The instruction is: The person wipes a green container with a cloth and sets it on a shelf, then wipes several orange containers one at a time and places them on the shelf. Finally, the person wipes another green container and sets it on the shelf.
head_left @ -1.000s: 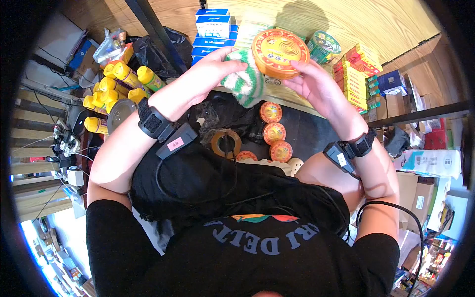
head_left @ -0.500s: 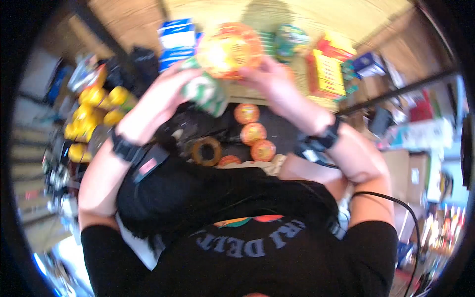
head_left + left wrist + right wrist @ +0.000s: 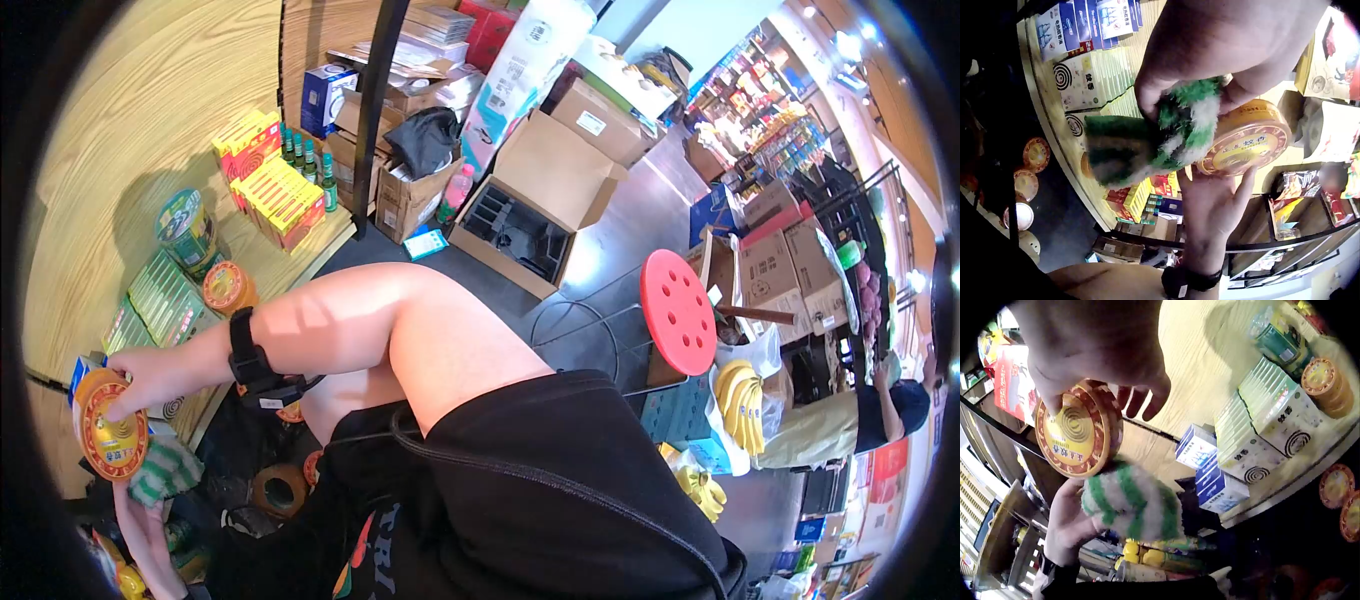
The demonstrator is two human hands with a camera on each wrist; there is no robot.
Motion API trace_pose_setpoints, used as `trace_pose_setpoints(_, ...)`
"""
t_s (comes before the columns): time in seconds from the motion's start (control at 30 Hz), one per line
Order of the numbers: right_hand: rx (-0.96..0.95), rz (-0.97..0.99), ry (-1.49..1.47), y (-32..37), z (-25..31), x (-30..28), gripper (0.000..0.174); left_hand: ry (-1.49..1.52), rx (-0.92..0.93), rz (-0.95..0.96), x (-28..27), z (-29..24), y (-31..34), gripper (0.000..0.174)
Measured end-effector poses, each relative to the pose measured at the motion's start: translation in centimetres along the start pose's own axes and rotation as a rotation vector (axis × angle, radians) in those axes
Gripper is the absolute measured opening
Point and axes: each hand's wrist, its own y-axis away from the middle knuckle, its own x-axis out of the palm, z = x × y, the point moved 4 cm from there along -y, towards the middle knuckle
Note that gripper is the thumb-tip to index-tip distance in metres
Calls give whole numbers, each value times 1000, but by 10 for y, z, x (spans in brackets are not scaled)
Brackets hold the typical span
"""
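My right hand [image 3: 145, 385] grips a round orange mosquito-coil tin [image 3: 113, 425] by its edge, with the thumb on the printed lid. In the right wrist view the tin's coil picture and yellow label face the camera. My left hand [image 3: 1069, 515] holds a green-and-white striped fuzzy cloth [image 3: 1132, 503], bunched up right beside the tin. The left wrist view shows the cloth [image 3: 1188, 119] pinched under the left fingers, overlapping the tin's side [image 3: 1247, 140]. In the head view the cloth covers most of the left hand.
On the wooden shelf [image 3: 1188, 375] stand mosquito-coil boxes [image 3: 1272, 419], blue boxes [image 3: 1222, 487], a green tub [image 3: 187, 230], yellow boxes [image 3: 280, 200] and more orange tins [image 3: 1329, 387]. Other tins [image 3: 1025, 184] sit below it. An open carton [image 3: 520, 225] and a red stool [image 3: 678, 312] are rightward.
The head view has swung right, bringing the stool, cartons and shop aisle into sight. Both hands still hold the tin and cloth, now at the view's left edge.
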Motion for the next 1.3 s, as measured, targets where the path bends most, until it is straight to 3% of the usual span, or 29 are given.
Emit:
trace_pose_setpoints(0.07, -96, -21, 129, 6, 15, -8, 59, -40, 14, 37, 5, -2, 2, 47)
trace_pose_setpoints(0.2, -80, 2, 495, -6, 15, -36, 61, 93, 77, -195, -9, -7, -1, 50)
trace_pose_setpoints(0.23, -169, 0, 518, -9, 22, -49, 56, 106, 112, -247, -7, -15, 3, 51)
trace_pose_setpoints(0.27, -150, -51, 557, -10, 34, -73, 51, 103, 160, -169, -5, -20, 4, 50)
trace_pose_setpoints(0.3, -118, 80, 353, -12, 43, -97, 40, 98, 217, -115, -10, -21, 9, 50)
trace_pose_setpoints(0.33, -122, 348, -198, 6, 73, -101, 44, 83, 225, -95, -29, -23, 7, 46)
trace_pose_setpoints(0.37, -156, 247, -134, 17, 81, -136, 44, 43, 235, -140, -27, -24, 12, 45)
trace_pose_setpoints(0.4, -139, 28, 45, 29, 73, -178, 45, 20, 262, -245, -15, -25, 24, 43)
trace_pose_setpoints(0.47, 3, -352, 200, 53, 37, -255, 46, -45, 250, -187, 10, -26, 35, 42)
trace_pose_setpoints(0.57, 247, -622, 15, 93, -73, -314, 48, -89, 248, -256, 21, -25, 36, 34)
trace_pose_setpoints(0.63, 336, -616, -359, 127, -141, -306, 40, -117, 243, -274, 30, -26, 36, 33)
trace_pose_setpoints(0.7, 503, -765, -513, 149, -208, -308, 31, -125, 220, -276, 27, -25, 34, 34)
trace_pose_setpoints(0.77, 562, -748, -544, 151, -239, -304, 30, -132, 210, -288, 27, -24, 31, 35)
trace_pose_setpoints(0.93, 609, -704, -678, 140, -278, -288, 30, -148, 166, -363, 22, -18, 26, 37)
trace_pose_setpoints(1.03, 570, -873, -694, 140, -301, -291, 33, -157, 146, -383, 19, -15, 22, 39)
trace_pose_setpoints(1.13, 650, -953, -541, 141, -325, -295, 36, -160, 129, -374, 16, -13, 18, 41)
trace_pose_setpoints(1.3, 616, -931, -523, 124, -333, -289, 38, -156, 106, -338, 13, -9, 13, 44)
